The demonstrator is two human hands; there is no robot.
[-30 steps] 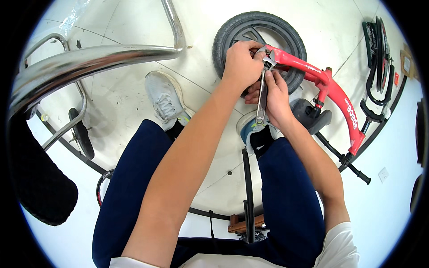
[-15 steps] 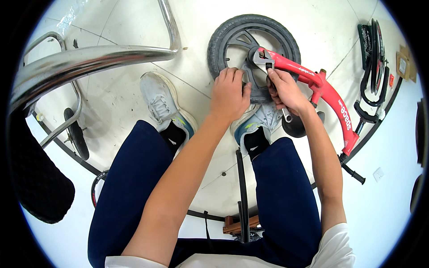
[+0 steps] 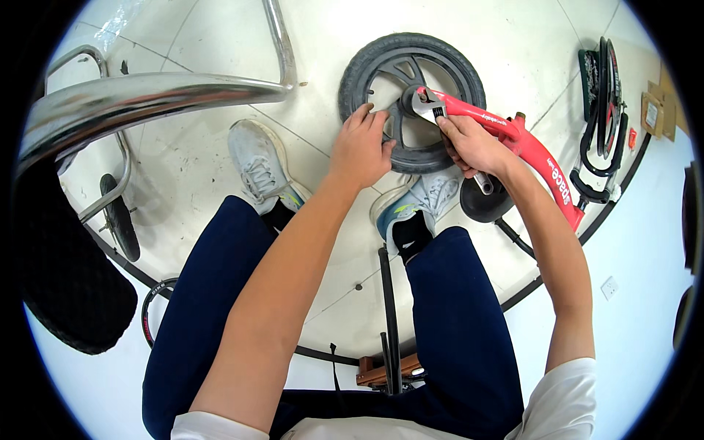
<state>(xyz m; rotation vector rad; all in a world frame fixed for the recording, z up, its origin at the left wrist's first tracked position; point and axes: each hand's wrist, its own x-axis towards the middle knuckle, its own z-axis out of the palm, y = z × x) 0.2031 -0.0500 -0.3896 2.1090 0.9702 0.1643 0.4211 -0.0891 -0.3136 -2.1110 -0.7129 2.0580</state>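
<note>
A black-tyred wheel (image 3: 365, 63) is mounted at the end of a red small-bike frame (image 3: 541, 155), which lies tilted on the floor. My left hand (image 3: 359, 150) grips the tyre on its near left side, fingers over the rim and thumb toward the spokes. In my right hand (image 3: 477, 145) is a silver adjustable wrench (image 3: 425, 107), its jaws at the wheel's hub where the red arm ends. The wrench handle slants down under my palm, and its holed end shows below. The nut, if any, is hidden by the jaws. A round black bike part (image 3: 484, 203) lies below my right wrist.
Chrome tubing (image 3: 161, 95) and a black cushion (image 3: 77, 271) fill the left side, with a small wheel (image 3: 121, 220) beside them. My shoes (image 3: 257, 158) flank the work. Stacked wheels (image 3: 605, 95) and cardboard (image 3: 653, 116) stand right. A black tube (image 3: 392, 315) stands between my legs.
The wheel and frame have tilted and shifted slightly. My left hand has moved a little down and left with the tyre. The wrench's handle end has moved slightly right, my right hand still holding it.
</note>
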